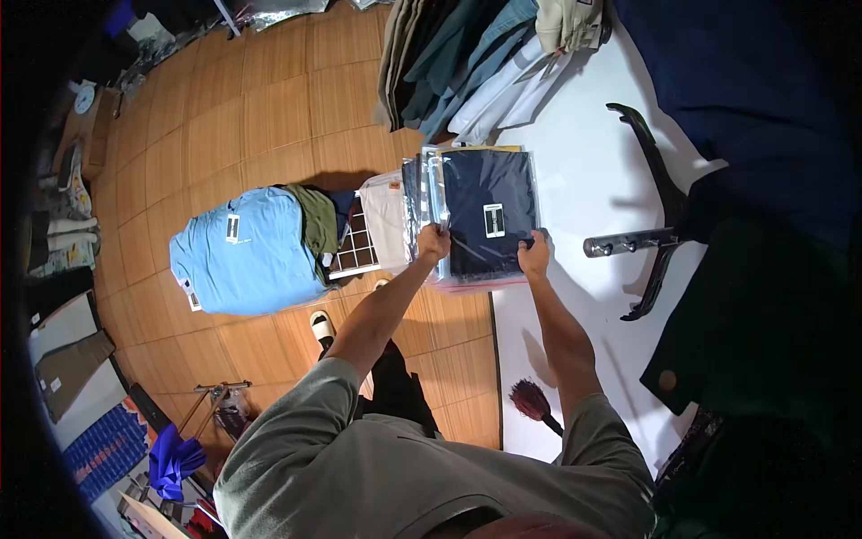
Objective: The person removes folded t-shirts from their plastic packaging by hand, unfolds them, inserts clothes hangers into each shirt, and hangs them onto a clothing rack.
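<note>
In front of me is a stack of folded garments in clear plastic bags, topped by a dark navy packaged garment with a white label. My left hand is closed on the left edge of the packs, where several plastic edges overlap. My right hand grips the lower right edge of the navy pack, thumb on top; its other fingers are partly hidden. Beige folded clothing lies just left of the stack, beside a white wire rack.
A light blue T-shirt lies over the left display, with an olive garment beside it. Trousers hang at the top. To the right, a metal hanger bracket stands against a white wall. A dark red tassel-like brush is lower right.
</note>
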The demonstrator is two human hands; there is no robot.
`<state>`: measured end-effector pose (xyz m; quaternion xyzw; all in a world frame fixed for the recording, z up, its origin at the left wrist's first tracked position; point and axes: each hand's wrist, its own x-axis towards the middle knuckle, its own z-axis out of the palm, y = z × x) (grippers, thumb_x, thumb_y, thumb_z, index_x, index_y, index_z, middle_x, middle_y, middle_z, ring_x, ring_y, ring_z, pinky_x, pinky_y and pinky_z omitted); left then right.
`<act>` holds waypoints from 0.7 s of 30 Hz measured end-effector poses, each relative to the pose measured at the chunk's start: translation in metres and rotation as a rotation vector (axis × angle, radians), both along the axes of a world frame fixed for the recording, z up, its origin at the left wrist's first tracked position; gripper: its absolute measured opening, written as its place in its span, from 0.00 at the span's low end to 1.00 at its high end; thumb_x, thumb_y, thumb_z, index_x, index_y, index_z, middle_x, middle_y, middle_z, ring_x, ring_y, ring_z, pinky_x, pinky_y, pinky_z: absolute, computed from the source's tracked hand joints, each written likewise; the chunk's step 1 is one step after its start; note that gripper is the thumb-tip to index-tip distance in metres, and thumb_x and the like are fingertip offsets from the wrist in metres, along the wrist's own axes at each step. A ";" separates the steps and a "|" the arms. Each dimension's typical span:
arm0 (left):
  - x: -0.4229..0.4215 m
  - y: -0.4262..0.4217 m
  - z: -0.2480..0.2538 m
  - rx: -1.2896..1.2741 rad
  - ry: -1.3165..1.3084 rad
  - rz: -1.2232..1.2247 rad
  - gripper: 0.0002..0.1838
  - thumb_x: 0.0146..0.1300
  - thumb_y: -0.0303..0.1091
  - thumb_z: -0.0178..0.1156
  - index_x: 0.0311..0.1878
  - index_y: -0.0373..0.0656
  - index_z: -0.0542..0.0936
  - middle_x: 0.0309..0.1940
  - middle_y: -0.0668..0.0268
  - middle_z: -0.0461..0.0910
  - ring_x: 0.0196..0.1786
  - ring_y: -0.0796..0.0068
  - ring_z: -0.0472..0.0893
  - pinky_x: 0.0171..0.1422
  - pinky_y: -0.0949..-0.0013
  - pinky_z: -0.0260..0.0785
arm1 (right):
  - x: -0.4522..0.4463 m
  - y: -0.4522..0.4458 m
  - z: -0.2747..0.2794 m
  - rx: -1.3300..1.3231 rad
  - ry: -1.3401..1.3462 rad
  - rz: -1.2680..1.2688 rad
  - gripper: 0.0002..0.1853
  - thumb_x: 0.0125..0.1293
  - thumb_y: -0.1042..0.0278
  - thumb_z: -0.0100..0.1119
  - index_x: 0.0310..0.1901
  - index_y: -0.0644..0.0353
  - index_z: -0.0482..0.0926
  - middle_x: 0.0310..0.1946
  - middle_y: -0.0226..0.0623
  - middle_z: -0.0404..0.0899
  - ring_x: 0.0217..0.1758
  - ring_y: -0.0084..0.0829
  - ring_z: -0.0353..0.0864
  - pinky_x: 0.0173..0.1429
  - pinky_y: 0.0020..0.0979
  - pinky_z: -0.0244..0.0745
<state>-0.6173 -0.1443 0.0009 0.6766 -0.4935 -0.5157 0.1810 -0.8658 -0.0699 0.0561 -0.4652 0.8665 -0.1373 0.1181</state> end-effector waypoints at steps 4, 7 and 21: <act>0.021 0.003 0.009 -0.056 -0.026 -0.050 0.14 0.60 0.39 0.58 0.34 0.34 0.80 0.32 0.44 0.82 0.40 0.44 0.83 0.46 0.52 0.76 | 0.020 -0.012 0.015 -0.032 0.072 0.026 0.25 0.57 0.67 0.66 0.55 0.67 0.73 0.49 0.55 0.80 0.54 0.54 0.79 0.60 0.45 0.73; 0.036 0.005 0.006 -0.111 0.115 -0.057 0.20 0.61 0.43 0.60 0.39 0.29 0.77 0.36 0.38 0.81 0.45 0.39 0.82 0.49 0.48 0.74 | 0.029 -0.019 0.012 -0.038 0.086 0.020 0.23 0.57 0.63 0.67 0.51 0.69 0.75 0.45 0.59 0.80 0.51 0.57 0.79 0.56 0.48 0.73; 0.104 0.014 0.046 -0.297 -0.078 -0.219 0.16 0.58 0.37 0.64 0.45 0.39 0.75 0.39 0.47 0.80 0.43 0.43 0.81 0.48 0.49 0.74 | 0.082 0.001 -0.004 -0.016 -0.472 0.096 0.20 0.49 0.71 0.72 0.45 0.64 0.79 0.34 0.46 0.85 0.39 0.43 0.86 0.46 0.40 0.78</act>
